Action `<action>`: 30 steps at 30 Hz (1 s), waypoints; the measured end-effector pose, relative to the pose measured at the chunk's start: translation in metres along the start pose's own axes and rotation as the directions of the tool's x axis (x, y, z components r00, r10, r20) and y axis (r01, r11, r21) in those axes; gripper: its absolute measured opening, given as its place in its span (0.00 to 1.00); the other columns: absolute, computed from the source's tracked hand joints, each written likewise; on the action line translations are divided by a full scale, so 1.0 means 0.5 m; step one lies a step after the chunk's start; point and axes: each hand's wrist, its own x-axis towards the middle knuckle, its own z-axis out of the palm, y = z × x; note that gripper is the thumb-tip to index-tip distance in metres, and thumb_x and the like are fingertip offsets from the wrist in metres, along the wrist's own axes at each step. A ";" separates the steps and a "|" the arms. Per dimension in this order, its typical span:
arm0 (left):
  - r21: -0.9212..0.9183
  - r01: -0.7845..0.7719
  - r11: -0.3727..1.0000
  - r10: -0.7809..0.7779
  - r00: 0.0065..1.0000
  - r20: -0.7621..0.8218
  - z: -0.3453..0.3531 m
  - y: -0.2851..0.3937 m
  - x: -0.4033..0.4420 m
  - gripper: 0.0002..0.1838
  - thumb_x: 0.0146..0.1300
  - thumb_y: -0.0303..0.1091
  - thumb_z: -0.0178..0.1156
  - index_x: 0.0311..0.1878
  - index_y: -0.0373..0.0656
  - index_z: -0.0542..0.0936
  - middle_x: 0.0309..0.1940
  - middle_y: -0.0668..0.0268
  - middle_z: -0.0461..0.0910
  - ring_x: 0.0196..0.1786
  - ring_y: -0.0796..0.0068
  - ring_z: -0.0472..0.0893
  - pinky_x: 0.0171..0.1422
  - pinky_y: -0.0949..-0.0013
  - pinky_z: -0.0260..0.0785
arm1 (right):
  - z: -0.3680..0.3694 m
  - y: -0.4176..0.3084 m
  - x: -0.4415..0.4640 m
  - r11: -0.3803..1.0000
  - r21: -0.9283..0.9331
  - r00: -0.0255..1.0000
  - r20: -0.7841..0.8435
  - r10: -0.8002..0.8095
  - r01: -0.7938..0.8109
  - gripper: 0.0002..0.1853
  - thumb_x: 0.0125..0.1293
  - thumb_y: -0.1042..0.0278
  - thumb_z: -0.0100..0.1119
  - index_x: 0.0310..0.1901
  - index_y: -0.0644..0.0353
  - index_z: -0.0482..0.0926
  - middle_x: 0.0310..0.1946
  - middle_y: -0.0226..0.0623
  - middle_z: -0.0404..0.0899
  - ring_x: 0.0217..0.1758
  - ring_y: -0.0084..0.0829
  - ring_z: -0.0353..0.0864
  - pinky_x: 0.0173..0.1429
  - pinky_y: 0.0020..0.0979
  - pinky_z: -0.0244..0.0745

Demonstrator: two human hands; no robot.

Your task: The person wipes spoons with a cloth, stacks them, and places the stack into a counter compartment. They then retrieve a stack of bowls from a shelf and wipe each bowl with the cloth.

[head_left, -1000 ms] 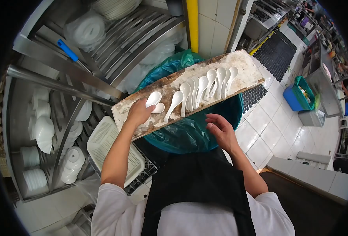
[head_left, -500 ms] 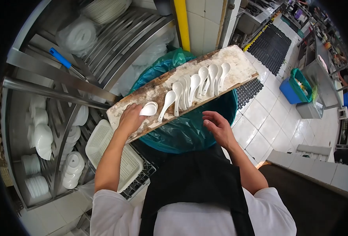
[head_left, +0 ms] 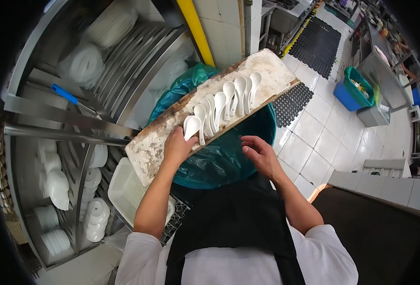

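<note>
A row of white soup spoons (head_left: pixel 229 89) lies side by side across a worn wooden board (head_left: pixel 267 66), handles toward me. At the row's left end, my left hand (head_left: pixel 177 148) is closed around the handles of white soup spoons (head_left: pixel 191 125). Their bowls overlap above my fingers, so how many I hold is unclear. My right hand (head_left: pixel 261 156) hovers in front of the board, above the bin, empty, with thumb and fingers loosely curved and apart. Beneath the board stands a bin with a green plastic liner (head_left: pixel 219 164).
On the left a metal rack (head_left: pixel 58 128) holds stacked white bowls (head_left: pixel 97 218) and a blue-handled tool (head_left: pixel 65 94). A pale plastic basket (head_left: pixel 124 187) sits below the board's left end. To the right are floor tiles, black mats (head_left: pixel 317 42) and a blue bin (head_left: pixel 346 97).
My left hand has moved along the board toward the row, bringing its spoons against the leftmost ones. The view has shifted slightly; my right hand stays over the bin.
</note>
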 end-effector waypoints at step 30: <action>-0.467 0.232 0.853 -0.295 0.953 -0.065 0.026 0.101 0.070 0.19 0.50 0.37 0.66 0.42 0.31 0.84 0.37 0.50 0.86 0.41 0.59 0.86 0.49 0.61 0.75 | -0.101 0.018 -0.004 0.997 0.050 0.997 -0.066 -0.048 0.051 0.20 0.68 0.63 0.59 0.59 0.62 0.75 0.51 0.41 0.81 0.54 0.31 0.79 0.58 0.31 0.73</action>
